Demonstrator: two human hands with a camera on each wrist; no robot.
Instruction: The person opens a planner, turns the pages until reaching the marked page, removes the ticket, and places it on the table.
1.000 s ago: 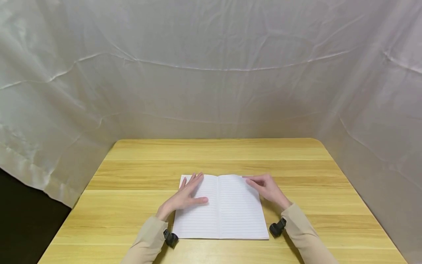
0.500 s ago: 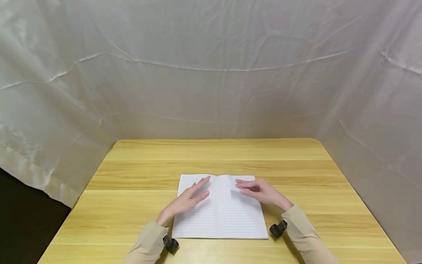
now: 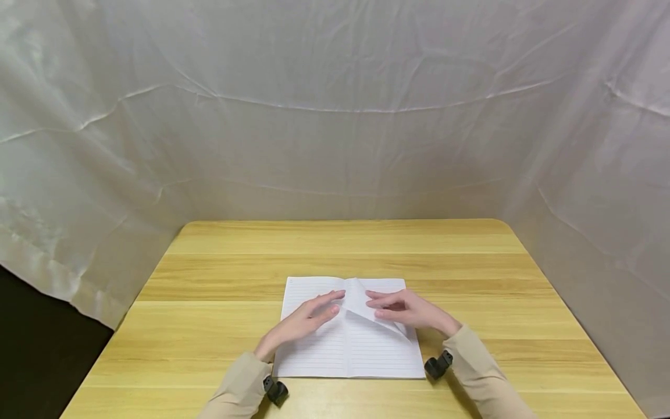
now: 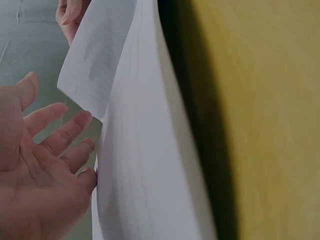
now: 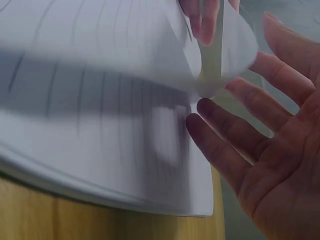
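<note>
The open notebook (image 3: 348,337) lies flat at the table's (image 3: 345,244) near edge, its thin, limp page (image 3: 366,305) best lifted by a corner, where the right hand's (image 3: 405,309) nearly straight fingers raise it while the left hand (image 3: 303,323) rests open, holding nothing.

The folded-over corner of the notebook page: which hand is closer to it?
Right. The right hand touches the folded page corner from its right side; the left hand rests left of it, fingertips just short.
</note>
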